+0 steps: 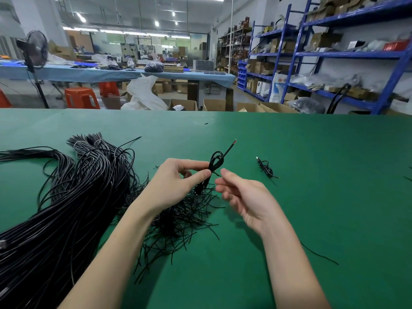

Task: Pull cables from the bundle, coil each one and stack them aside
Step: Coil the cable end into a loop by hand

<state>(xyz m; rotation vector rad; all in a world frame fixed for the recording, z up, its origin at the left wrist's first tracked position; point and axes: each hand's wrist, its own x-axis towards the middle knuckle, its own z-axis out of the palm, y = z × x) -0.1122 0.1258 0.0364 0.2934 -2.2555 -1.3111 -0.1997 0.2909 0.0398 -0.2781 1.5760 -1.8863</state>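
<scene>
Black thin coiled cable (215,162): light, floppy; left hand (176,181) pinches coil's waist, right hand (243,195) fingers relaxed, empty; grip mid-coil.

Both bare arms reach up from the bottom of the frame toward the middle. The left hand (172,182) is raised, its thumb and fingers (201,175) pinched together around a small coiled cable (214,163). The right hand (244,197) is just beside it, palm turned left, fingers loosely bent and holding nothing.
</scene>
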